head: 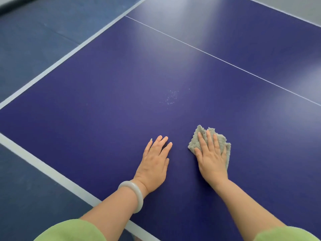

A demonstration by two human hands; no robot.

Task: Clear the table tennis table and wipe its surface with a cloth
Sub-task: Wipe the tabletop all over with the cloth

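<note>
The blue table tennis table fills most of the view, with a thin white centre line running across it. A crumpled grey cloth lies on the surface near the front. My right hand presses flat on the cloth with straight fingers. Beside it, my left hand rests flat on the bare table, fingers spread; a pale bangle sits on its wrist. A patch of small white specks marks the surface beyond both hands.
White border lines run along the table's near-left and far-left edges, meeting at a corner on the left. Blue floor lies beyond them. Light glare streaks the far part of the table.
</note>
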